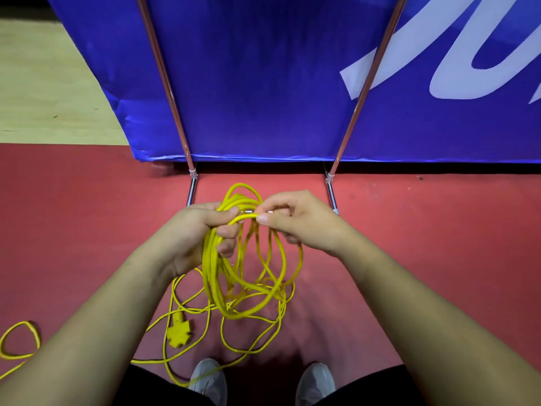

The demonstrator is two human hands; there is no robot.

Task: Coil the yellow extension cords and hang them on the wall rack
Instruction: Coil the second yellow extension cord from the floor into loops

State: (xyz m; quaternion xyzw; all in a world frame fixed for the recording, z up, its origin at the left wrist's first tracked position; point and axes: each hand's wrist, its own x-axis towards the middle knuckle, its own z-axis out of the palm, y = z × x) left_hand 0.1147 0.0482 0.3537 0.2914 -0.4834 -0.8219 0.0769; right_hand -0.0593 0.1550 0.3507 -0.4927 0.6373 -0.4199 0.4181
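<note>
A yellow extension cord (213, 273) hangs in several loops from my left hand (190, 232), which is closed around the top of the bundle. My right hand (298, 224) pinches a strand of the same cord between thumb and forefinger, close beside the left hand. Loose cord trails down to the red floor, where its yellow multi-outlet end (178, 332) lies near my left foot. Another loop of yellow cord (17, 338) lies on the floor at the far left. No wall rack is in view.
A blue banner (263, 83) on a metal frame stands right in front of me, with two chrome legs (191, 191) (332, 194) reaching onto the red floor (439, 230). My grey shoes (209, 379) are at the bottom. Pale wooden flooring (44, 83) lies at the back left.
</note>
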